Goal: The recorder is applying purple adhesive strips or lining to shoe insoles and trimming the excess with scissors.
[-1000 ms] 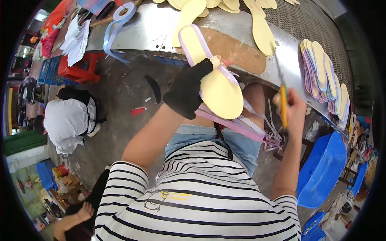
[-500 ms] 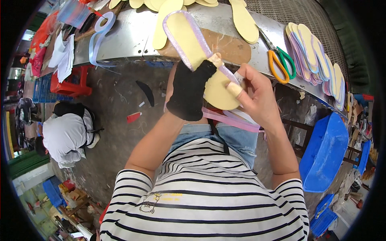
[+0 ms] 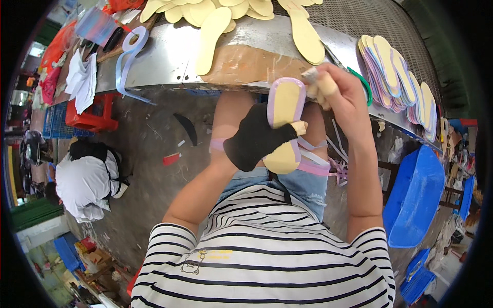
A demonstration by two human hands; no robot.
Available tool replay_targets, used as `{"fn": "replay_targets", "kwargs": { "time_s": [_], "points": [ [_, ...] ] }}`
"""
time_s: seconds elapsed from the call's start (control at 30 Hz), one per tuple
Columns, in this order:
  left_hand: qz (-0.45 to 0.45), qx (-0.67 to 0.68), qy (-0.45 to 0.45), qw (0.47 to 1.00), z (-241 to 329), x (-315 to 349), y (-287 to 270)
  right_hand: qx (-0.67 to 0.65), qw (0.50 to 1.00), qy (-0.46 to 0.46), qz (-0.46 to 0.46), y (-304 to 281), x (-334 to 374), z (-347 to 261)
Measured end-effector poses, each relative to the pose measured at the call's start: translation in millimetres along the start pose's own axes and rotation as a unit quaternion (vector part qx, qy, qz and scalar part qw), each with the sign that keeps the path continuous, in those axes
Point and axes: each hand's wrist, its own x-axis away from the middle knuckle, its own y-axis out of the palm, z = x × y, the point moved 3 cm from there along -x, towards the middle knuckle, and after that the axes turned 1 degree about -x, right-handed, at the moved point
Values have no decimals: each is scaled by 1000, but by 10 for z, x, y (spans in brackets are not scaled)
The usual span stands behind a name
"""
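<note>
My left hand (image 3: 262, 134), in a black glove with bare fingertips, grips a pale yellow insole (image 3: 287, 108) near its middle. The insole stands nearly upright above my lap, and shiny lilac trim runs along its edge. My right hand (image 3: 345, 97) is raised apart from it, to the upper right, with taped fingertips bent together. Whatever those fingers pinch, if anything, is too small or blurred to make out. Behind that hand, the scissors (image 3: 366, 86) lie on the metal bench, partly covered; a green handle shows. Pink and white ribbons (image 3: 314, 163) lie across my thighs.
Plain insoles (image 3: 213, 38) are heaped at the bench's far side. Stacks of trimmed insoles (image 3: 393, 72) stand at right. A pale blue ribbon roll (image 3: 134, 41) hangs over the left edge. A red stool (image 3: 92, 115) and a blue tub (image 3: 415, 197) flank me.
The insole has come nearer my body and turned more upright in my left hand. My right hand has left its lower end and moved up toward the scissors, covering the orange handle.
</note>
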Motion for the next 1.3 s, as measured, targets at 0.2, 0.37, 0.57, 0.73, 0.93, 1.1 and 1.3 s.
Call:
{"fn": "replay_targets", "kwargs": {
  "time_s": [0.2, 0.37, 0.57, 0.73, 0.93, 1.1, 1.3],
  "points": [
    [65, -42, 147, 986, 108, -100, -108, 118, 991, -62, -4, 150, -52, -42],
    [123, -70, 95, 985, 388, -145, -122, -25, 996, 31, 85, 270, 74, 3],
    [219, -110, 163, 956, 295, -161, -137, -86, 988, 27, 126, 442, 129, 54],
    [169, -52, 103, 979, 306, -241, -174, 20, 997, -2, 69, 407, 207, 227],
    [127, 53, 66, 988, 401, -208, -239, -179, 981, 76, 9, 548, 299, 281],
    [38, 292, -10, 956, 396, -214, -149, -400, 905, 113, -94, 551, 345, 472],
    [0, 66, 45, 997, 401, -159, -296, -305, 931, 198, 26, 385, 298, 398]
  ]
}}
